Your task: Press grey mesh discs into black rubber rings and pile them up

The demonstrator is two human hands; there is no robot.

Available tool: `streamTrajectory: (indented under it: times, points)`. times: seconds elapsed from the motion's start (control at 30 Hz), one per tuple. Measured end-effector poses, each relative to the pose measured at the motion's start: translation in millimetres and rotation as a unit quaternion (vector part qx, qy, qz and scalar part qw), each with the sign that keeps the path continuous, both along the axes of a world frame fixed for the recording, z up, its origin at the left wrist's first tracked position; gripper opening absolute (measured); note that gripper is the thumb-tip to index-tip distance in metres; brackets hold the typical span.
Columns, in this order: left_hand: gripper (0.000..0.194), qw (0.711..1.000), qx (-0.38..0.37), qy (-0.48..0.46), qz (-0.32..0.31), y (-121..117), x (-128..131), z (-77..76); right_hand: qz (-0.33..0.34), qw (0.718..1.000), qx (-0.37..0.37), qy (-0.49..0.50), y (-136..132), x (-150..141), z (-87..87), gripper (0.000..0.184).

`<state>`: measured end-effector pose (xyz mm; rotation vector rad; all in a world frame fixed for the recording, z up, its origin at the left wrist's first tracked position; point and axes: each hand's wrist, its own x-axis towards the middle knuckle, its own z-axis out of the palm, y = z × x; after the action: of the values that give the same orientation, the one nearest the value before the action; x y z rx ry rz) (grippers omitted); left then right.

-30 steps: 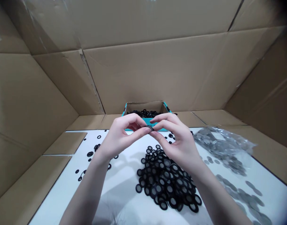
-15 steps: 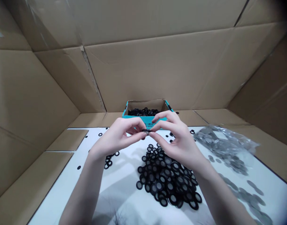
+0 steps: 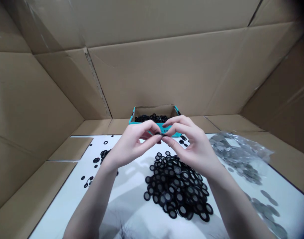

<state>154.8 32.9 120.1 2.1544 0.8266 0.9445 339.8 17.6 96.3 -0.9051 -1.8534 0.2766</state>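
Note:
Between the fingertips of both hands is a small black ring (image 3: 161, 134), seen nearly edge-on. My left hand (image 3: 137, 141) pinches its left side with thumb and index finger. From the other side my right hand (image 3: 189, 142) grips it the same way, its remaining fingers curled loosely above. Whether a disc sits inside the ring is hidden by the fingers. Below the hands spreads a large pile of black rings with grey discs in their centres (image 3: 178, 189). The hands are held above the table, in front of a teal-edged box.
The teal box (image 3: 176, 134) at the back holds many black rings. On the right lies a clear plastic bag of grey discs (image 3: 236, 146), with loose grey discs (image 3: 266, 210) nearer me. Black rings (image 3: 104, 154) are scattered at left. Cardboard walls (image 3: 161, 73) surround the white table (image 3: 127, 205).
Both hands have shifted slightly right and up together, still pinching the ring. More of the scattered rings at left now shows beside my left forearm.

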Motion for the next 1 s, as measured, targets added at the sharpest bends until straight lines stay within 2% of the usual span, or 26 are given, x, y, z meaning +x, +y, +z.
streamTrajectory:
  times: [0.2, 0.4, 0.5, 0.7, 0.83, 1.0]
  points:
    - [0.009, 0.999, -0.011, 0.031, 0.008, -3.4, -1.8, 1.8, 0.033, 0.999, -0.018, 0.036, -0.5, -1.9, -0.5, 0.014]
    - [0.007, 0.998, 0.006, 0.052, 0.025, -1.9, -2.7, 4.6, -0.027, 0.998, 0.016, -0.050, 0.3, -2.2, -2.0, 0.010]
    - [0.008, 0.998, 0.016, 0.050, 0.020, -0.3, -1.5, 4.3, -0.040, 0.997, 0.027, -0.055, 0.4, 0.4, -0.6, 0.010]
    - [0.009, 1.000, -0.013, 0.002, -0.010, -1.0, 1.6, 2.3, 0.014, 1.000, -0.010, -0.006, -0.7, 4.0, 2.9, 0.014]
    - [0.009, 0.999, -0.015, 0.029, -0.009, -5.0, -0.8, 4.9, 0.026, 0.999, 0.004, 0.027, -2.2, 0.3, 1.3, 0.014]
    - [0.008, 0.997, 0.003, 0.069, 0.019, -7.2, -6.1, 8.7, 0.002, 0.999, 0.030, -0.028, -3.6, -3.7, 0.4, 0.013]
